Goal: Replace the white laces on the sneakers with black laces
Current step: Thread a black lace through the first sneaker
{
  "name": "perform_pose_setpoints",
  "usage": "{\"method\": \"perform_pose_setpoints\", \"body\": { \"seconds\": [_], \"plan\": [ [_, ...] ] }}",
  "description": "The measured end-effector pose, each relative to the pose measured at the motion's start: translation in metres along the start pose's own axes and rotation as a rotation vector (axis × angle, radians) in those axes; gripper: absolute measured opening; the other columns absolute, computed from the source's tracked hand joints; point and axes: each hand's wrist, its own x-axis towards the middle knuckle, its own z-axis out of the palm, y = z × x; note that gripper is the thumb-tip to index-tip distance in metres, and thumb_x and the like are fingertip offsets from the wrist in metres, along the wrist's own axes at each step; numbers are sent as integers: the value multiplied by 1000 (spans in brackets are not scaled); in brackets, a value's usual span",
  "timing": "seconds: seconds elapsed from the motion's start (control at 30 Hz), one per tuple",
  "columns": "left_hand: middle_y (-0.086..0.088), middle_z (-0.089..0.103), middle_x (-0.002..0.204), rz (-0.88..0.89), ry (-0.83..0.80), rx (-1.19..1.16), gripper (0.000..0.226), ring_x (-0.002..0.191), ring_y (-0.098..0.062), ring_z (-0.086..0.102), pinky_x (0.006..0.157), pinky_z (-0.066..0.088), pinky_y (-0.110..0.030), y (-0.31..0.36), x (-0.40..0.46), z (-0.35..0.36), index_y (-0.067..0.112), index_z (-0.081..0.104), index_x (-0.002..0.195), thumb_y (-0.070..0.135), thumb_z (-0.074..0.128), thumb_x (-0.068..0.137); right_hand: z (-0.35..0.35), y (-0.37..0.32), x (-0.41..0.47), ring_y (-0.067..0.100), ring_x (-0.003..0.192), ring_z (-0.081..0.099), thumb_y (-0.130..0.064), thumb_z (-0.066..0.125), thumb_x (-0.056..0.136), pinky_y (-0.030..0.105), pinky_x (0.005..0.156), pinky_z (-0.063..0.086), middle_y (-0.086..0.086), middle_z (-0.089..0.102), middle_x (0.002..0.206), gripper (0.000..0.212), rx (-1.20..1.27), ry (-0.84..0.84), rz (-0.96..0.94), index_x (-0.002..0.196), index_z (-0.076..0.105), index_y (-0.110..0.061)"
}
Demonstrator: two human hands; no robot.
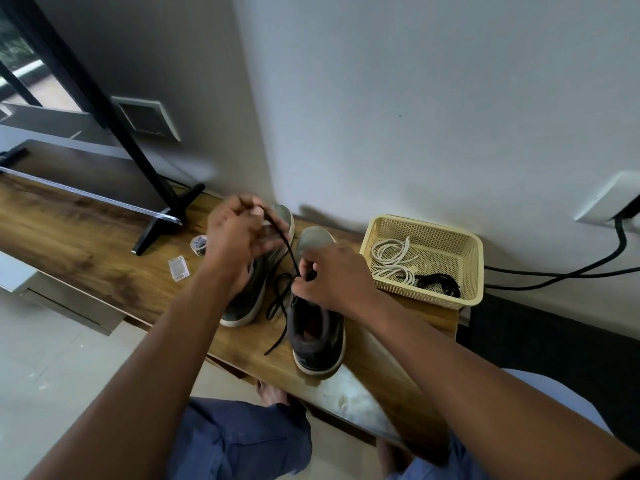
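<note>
Black lace (281, 241): a thin cord stretched taut on a slant, from the raised left hand (239, 237) down and rightward to the right hand (332, 278); its long axis runs from upper left to lower right.
Slack end: the rest of the lace loops between the two shoes and trails off towards the near table edge.
Left hand: fingers curled, pinching the upper end of the lace above the left sneaker (256, 282).
Right hand: fingers and thumb closed narrow on the lace just over the eyelets of the right sneaker (317, 327); which eyelet it feeds I cannot tell.
Key relation: the right hand is the nearer one to the eyelets, touching the shoe's upper; the left hand is well above and to the left, so a pull would likely run along that slant.
Sneakers: grey, side by side, toes towards the wall, heels towards the person.
Basket (474, 258): just right of the shoes, holding white laces (391, 254) and another black lace (440, 282).
Open room: the bare wooden table (86, 244) lies to the left, with a small clear box (179, 270) and a tape roll (199, 244) nearby; a screen's stand (162, 220) sits beyond.
Edges: wall close behind the toes, table edge close to the heels.
</note>
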Motion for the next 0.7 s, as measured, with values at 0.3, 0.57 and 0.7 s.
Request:
{"method": "perform_pose_setpoints", "body": {
  "seconds": [0.3, 0.57, 0.7],
  "plan": [
    [6, 53, 81, 106, -127, -475, 30, 56, -1, 36, 52, 23, -16, 58, -4, -30, 22, 52, 90, 1, 34, 102, 2, 4, -4, 21, 94, 54, -45, 68, 74, 31, 70, 38, -9, 54, 88, 16, -29, -68, 39, 80, 64, -31],
    [12, 75, 102, 10, -477, 1208, 18, 105, -10, 67, 95, 53, -36, -2, -1, -5, 31, 77, 99, 27, 59, 99, -2, -2, -1, 27, 104, 58, -45, 63, 73, 32, 73, 42, -2, 61, 93, 14, -40, -108, 53, 83, 65, -35],
    [-3, 73, 107, -173, -582, 1435, 19, 108, -24, 66, 100, 53, -46, -23, 7, 3, 18, 72, 104, 29, 56, 102, -4, -1, -1, 30, 101, 61, -50, 66, 78, 31, 69, 41, 2, 62, 92, 22, -79, -100, 4, 87, 71, -31]
  ]
}}
